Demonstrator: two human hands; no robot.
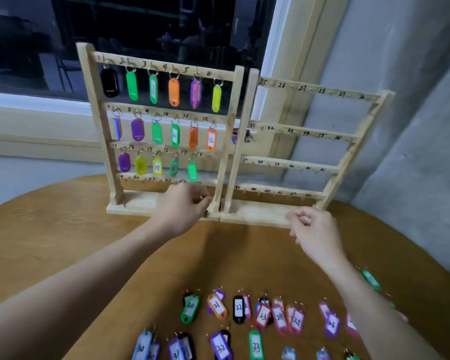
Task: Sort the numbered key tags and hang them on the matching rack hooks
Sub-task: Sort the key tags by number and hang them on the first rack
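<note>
Currently my left hand (183, 206) fingers are pinching a tag at the rack (164, 120) bottom rail; right hand (315, 229) loosely curled, empty; hook 19 needs locating next

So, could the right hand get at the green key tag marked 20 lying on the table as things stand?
Probably yes. The right hand hangs over the round wooden table near the rack base, and the green key tag marked 20 lies face up nearer the person with bare tabletop between them. The left forearm passes beside it, not over it.
</note>
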